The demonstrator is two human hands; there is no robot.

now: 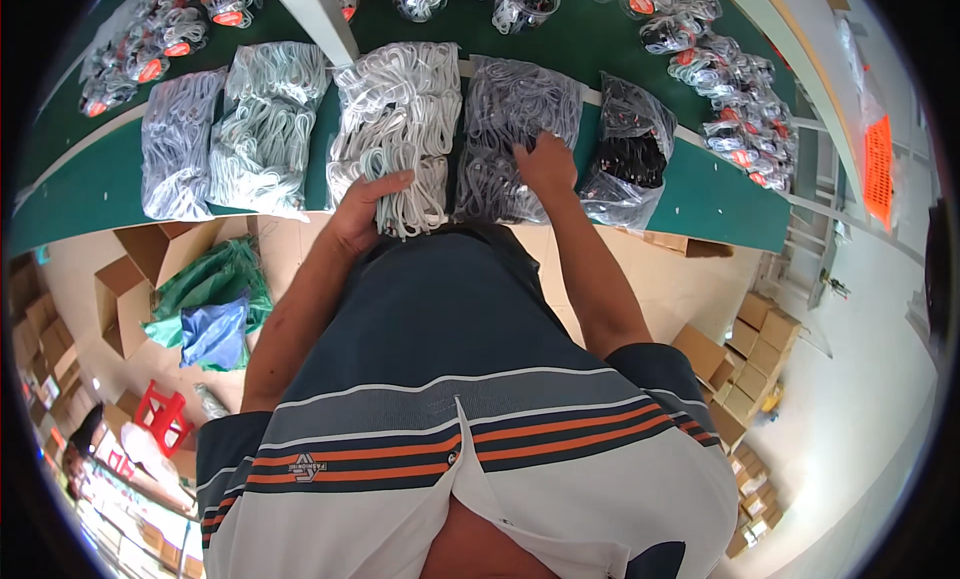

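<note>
My left hand point(365, 211) is closed around a bunch of pale grey-white looped cords point(402, 211), the thumb lying across it. That bunch is at the near end of an open clear bag of white cords point(400, 99). Just to the right, my right hand point(546, 165) reaches down into a bag of grey cords point(515, 104), its fingers bent and pinching among them; the fingertips are partly hidden. A bag of black cords point(630, 159) lies right of that hand. Two more bags, one of pale greenish-white cords point(265, 129) and one of light grey cords point(178, 144), lie to the left.
The green bench point(725, 204) carries rows of clear tubs of cords point(525, 4) with red labels. A pale post point(310, 19) stands at the bench's back. Below are open cartons point(125, 299), green and blue plastic bags point(215, 329), a red stool point(163, 416) and stacked boxes point(755, 359).
</note>
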